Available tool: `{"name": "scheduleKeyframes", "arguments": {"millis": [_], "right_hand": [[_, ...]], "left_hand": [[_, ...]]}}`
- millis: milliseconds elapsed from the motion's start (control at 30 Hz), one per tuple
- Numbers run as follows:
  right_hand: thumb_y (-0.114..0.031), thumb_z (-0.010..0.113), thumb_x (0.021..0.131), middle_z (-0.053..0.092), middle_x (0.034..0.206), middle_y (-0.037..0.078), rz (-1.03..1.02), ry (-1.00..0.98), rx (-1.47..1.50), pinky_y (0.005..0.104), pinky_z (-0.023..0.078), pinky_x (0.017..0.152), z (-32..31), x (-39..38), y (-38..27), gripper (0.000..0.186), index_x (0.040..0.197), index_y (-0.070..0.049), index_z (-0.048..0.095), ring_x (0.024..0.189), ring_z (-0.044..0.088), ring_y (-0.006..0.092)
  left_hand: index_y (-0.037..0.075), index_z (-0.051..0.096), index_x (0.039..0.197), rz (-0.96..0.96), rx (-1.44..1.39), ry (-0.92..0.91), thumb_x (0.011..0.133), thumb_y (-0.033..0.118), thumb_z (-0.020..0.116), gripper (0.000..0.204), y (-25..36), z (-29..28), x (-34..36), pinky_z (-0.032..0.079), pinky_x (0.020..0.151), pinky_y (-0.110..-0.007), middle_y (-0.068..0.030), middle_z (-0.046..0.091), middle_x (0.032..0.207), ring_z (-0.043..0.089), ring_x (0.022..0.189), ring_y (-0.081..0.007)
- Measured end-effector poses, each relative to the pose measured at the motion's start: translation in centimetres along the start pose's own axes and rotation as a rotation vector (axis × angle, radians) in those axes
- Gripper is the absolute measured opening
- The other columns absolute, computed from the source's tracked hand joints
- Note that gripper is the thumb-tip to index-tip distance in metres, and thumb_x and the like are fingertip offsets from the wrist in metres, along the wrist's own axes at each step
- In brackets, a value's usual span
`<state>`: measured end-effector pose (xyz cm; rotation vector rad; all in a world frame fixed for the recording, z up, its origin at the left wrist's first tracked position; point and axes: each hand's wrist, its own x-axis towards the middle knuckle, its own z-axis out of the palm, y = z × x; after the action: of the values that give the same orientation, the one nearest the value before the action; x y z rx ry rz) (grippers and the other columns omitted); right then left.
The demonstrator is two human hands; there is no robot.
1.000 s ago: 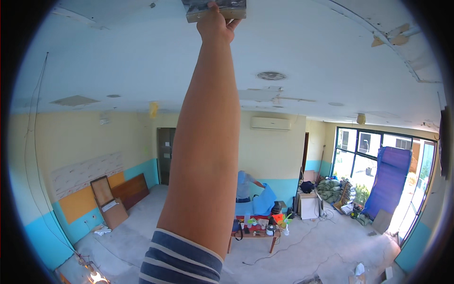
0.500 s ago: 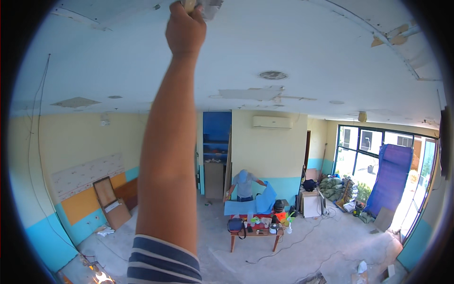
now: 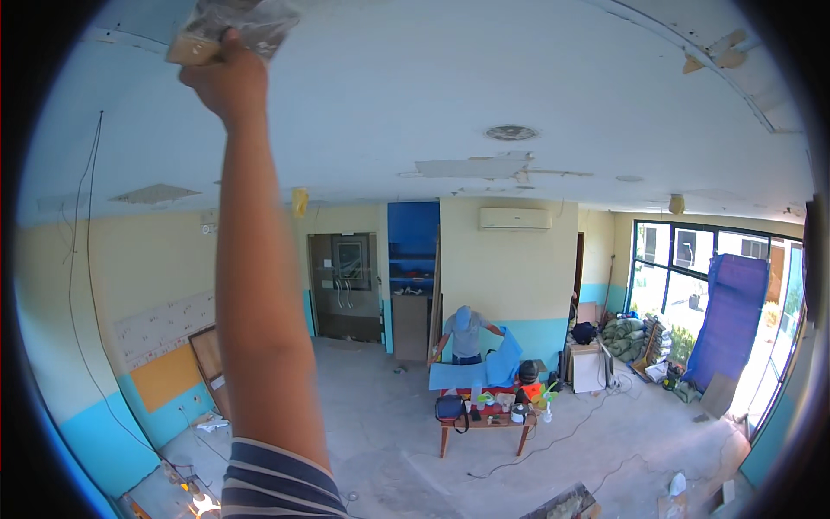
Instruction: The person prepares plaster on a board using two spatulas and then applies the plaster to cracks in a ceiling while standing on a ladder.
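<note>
My left hand (image 3: 232,86) is raised high toward the white ceiling (image 3: 389,104), its arm coming up from the lower edge in a dark striped sleeve. The fingers are closed around a tan block (image 3: 197,52). Crinkled clear plastic (image 3: 264,26) shows beside and above the block, partly cut off by the top of the picture. From this view I cannot tell whether the block touches the ceiling. My right hand is out of view.
Below, a wooden table (image 3: 484,422) holds a dark bag and several small items. Behind it a person (image 3: 467,333) handles a light blue sheet (image 3: 501,363). Cables (image 3: 536,454) trail over the floor. Stacked sacks (image 3: 624,336) stand by the windows, and a wire (image 3: 91,208) hangs at left.
My left hand and the block have swung left across the ceiling, and more of the plastic shows. My view has shifted slightly, and glass doors have come out from behind my arm.
</note>
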<state>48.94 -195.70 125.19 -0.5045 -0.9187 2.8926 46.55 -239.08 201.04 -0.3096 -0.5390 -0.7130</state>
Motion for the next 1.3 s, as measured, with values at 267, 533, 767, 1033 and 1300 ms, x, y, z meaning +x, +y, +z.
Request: {"name": "scheduleKeyframes", "arguments": {"millis": [267, 533, 767, 1033, 1300], "right_hand": [[-0.005, 0.046, 0.091, 0.059, 0.118, 0.009, 0.034, 0.165, 0.042, 0.0329, 0.053, 0.079, 0.9, -0.6, -0.8, 0.053, 0.143, -0.003, 0.042, 0.104, 0.059, 0.0223], [0.005, 0.046, 0.087, 0.059, 0.099, 0.004, -0.042, 0.118, 0.041, 0.0334, 0.053, 0.064, -4.4, -2.4, -1.3, 0.061, 0.146, -0.009, 0.040, 0.083, 0.060, 0.0210], [0.012, 0.040, 0.082, 0.053, 0.088, 0.001, -0.138, 0.212, 0.039, 0.0302, 0.050, 0.058, -3.0, -5.4, -3.1, 0.068, 0.147, -0.007, 0.038, 0.071, 0.054, 0.0161], [0.011, 0.039, 0.083, 0.055, 0.100, 0.005, -0.035, 0.059, 0.030, 0.0313, 0.052, 0.065, -8.9, -1.1, -1.4, 0.066, 0.146, -0.006, 0.038, 0.083, 0.058, 0.0180], [-0.005, 0.044, 0.098, 0.058, 0.119, 0.011, 0.081, 0.077, 0.139, 0.0363, 0.053, 0.084, 2.1, -3.1, -1.3, 0.043, 0.141, -0.004, 0.042, 0.105, 0.059, 0.0239]], "left_hand": [[0.011, 0.028, 0.140, -0.783, -0.862, -0.388, 0.096, 0.028, 0.062, 0.059, -0.3, 10.1, -14.2, 0.048, 0.097, -0.052, -0.0102, 0.049, 0.135, 0.055, 0.116, -0.0289], [0.007, 0.030, 0.136, -1.044, -1.070, -0.369, 0.099, 0.025, 0.054, 0.047, 3.5, 16.3, -15.8, 0.057, 0.087, -0.046, -0.0114, 0.052, 0.128, 0.057, 0.112, -0.0274], [-0.002, 0.045, 0.124, -1.060, -0.450, -0.385, 0.097, 0.034, 0.057, 0.047, -0.6, 13.6, -18.0, 0.061, 0.083, -0.043, -0.0165, 0.056, 0.123, 0.063, 0.102, -0.0322], [-0.001, 0.046, 0.114, 0.108, 0.159, -0.483, 0.089, 0.034, 0.065, 0.047, 1.4, 8.5, -13.2, 0.053, 0.079, -0.046, -0.0212, 0.067, 0.098, 0.067, 0.090, -0.0398], [0.001, 0.046, 0.109, 0.213, 0.379, -0.341, 0.088, 0.041, 0.064, 0.049, -1.9, 5.6, -3.2, 0.053, 0.079, -0.048, -0.0209, 0.068, 0.096, 0.066, 0.092, -0.0415]]}}
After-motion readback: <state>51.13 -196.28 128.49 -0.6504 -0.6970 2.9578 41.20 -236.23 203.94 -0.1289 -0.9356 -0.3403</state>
